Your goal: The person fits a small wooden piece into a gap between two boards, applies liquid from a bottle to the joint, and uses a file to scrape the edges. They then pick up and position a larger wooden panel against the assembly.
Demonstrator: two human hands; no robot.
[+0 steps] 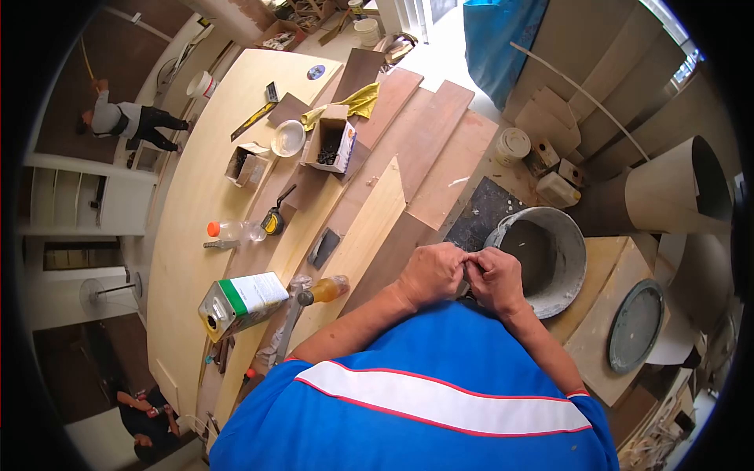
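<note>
Left hand [430, 273] and right hand [495, 276] pressed together at the fingertips, just above the near-left rim of a grey bucket [572, 267]. Fingers of both hands curled in and pinched at the meeting point [471, 259]; something small perhaps held there, too tiny to make out. Both forearms bare, coming out of a blue shirt [408, 408] with a white stripe.

Bucket empty-looking, smeared pale inside, standing on a wooden block at right. Just right of it, a round grey lid [636, 326] lying flat on a light board.

Left of the hands, a long plank [357, 243] running far and right across the bench. Near its near end, a small bottle of amber liquid [328, 289] lying on its side, and beside that a green and white tin can [239, 304], also tipped over. Farther left, a clear plastic bottle with an orange cap [232, 230] and a tape measure [272, 222]. Farther away, an open cardboard box of screws [330, 145], a white bowl [287, 138] and a yellow cloth [355, 102].

At far left, another person [126, 122] in grey; at near left, 1 more person [149, 412], seated low.
</note>
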